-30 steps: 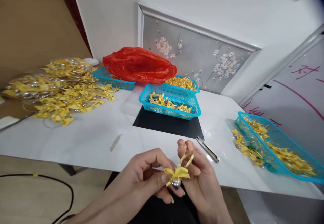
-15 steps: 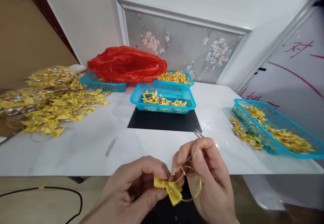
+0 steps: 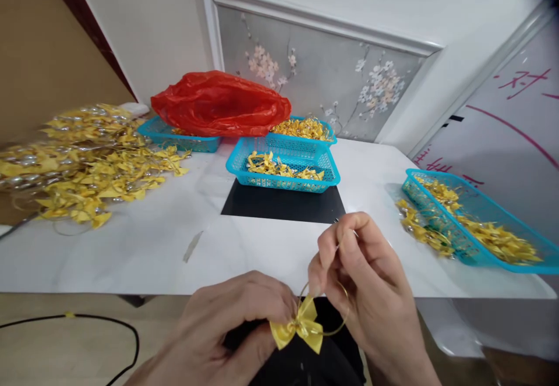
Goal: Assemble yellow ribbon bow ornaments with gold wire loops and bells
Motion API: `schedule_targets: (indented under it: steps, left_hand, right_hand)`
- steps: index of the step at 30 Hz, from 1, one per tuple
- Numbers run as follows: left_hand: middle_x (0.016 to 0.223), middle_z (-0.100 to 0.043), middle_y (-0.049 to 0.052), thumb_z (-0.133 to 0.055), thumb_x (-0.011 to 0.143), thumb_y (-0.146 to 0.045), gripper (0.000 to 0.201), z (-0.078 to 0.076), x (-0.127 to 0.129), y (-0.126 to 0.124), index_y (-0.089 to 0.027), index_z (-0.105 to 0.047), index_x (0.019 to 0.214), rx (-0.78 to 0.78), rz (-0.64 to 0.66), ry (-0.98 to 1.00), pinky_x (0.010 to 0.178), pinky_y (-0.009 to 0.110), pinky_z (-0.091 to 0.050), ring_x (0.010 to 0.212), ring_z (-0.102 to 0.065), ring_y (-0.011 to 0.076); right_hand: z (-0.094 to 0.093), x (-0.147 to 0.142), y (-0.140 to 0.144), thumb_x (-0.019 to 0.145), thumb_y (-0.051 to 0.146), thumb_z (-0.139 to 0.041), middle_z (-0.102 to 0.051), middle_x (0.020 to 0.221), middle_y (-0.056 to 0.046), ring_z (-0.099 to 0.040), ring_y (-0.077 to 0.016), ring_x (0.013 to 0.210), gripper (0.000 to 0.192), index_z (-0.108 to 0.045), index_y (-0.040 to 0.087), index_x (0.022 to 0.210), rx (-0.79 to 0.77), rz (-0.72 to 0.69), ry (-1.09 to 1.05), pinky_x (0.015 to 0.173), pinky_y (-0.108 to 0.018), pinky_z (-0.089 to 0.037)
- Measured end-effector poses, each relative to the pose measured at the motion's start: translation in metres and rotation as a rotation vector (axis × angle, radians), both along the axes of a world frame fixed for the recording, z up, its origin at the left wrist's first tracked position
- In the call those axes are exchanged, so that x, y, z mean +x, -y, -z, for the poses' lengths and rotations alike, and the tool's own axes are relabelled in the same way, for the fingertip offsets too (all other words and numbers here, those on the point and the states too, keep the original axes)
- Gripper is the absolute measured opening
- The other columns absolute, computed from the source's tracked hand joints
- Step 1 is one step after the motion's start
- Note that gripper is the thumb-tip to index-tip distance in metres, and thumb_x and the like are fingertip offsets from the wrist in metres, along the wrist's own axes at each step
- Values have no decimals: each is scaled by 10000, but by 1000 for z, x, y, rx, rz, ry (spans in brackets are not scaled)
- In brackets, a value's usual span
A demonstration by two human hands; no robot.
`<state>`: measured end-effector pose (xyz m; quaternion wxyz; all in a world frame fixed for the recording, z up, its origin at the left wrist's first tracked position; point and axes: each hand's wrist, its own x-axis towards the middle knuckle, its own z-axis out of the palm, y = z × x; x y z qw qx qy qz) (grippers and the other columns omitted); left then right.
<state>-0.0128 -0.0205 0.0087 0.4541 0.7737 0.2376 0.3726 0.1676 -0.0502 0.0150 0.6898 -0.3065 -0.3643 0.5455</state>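
A yellow ribbon bow (image 3: 309,329) is pinched between the thumb and fingers of my left hand (image 3: 244,316), in front of the table's near edge. From the bow a thin gold cord (image 3: 345,316) loops round toward my right hand (image 3: 364,281). That hand is closed in a pinch, raised above and right of the bow, with the cord's end seemingly between thumb and forefinger. Small metal tips show just beyond its fingertips; whether they are held or lie on the table behind, I cannot tell.
Blue baskets of yellow bows stand at the centre (image 3: 283,185) and right (image 3: 480,217). A red plastic bag (image 3: 218,103) lies over the baskets at the back. Bows with pearly beads (image 3: 109,182) are heaped on the left. A black sheet (image 3: 279,202) lies under the centre basket.
My right hand has moved up and slightly right, away from the bow. The bow has turned to face me more fully, still in my left hand.
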Motion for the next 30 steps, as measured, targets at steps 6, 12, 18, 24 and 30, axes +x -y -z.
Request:
schedule_targets:
  steps: [6,12,18,24,30]
  left_hand:
    - [838,-728,35,-605,816,-42,249,9,-2,5,-262,-690,896,-152,-10,-46,770,290,-539,786,-682,207]
    - [870,-668,3,-543,840,23,312,8,-3,1,-269,-626,913,-176,72,42,768,259,-536,824,-663,171]
    - [923,-667,-12,-502,825,78,407,7,-3,1,-283,-580,995,42,62,44,790,230,-525,878,-661,147]
    - [918,-671,-18,-483,834,58,381,7,-3,1,-283,-570,981,67,34,-14,796,225,-524,879,-665,143]
    - [845,-674,-35,-572,828,-12,261,6,-2,-1,-267,-613,868,-108,-13,-12,698,172,-529,760,-658,123]
  right_hand:
    - [3,-4,-8,976,282,-563,-570,749,49,-501,-23,503,137,-529,217,861,-68,-19,-26,409,-121,-301]
    - [2,9,3,1000,203,-491,-573,768,40,-442,-58,501,97,-545,284,1002,90,48,445,445,-175,-361]
    - [-10,24,19,953,76,-479,-592,1019,-38,-597,-123,889,245,-621,226,1084,328,116,1158,753,-223,-506]
    - [-13,22,12,888,-20,-526,-631,874,-48,-554,-158,845,225,-666,156,907,517,140,1303,737,-275,-517]
    - [-6,15,3,879,-21,-572,-675,809,-40,-565,-159,784,218,-696,158,885,718,274,1304,715,-292,-532]
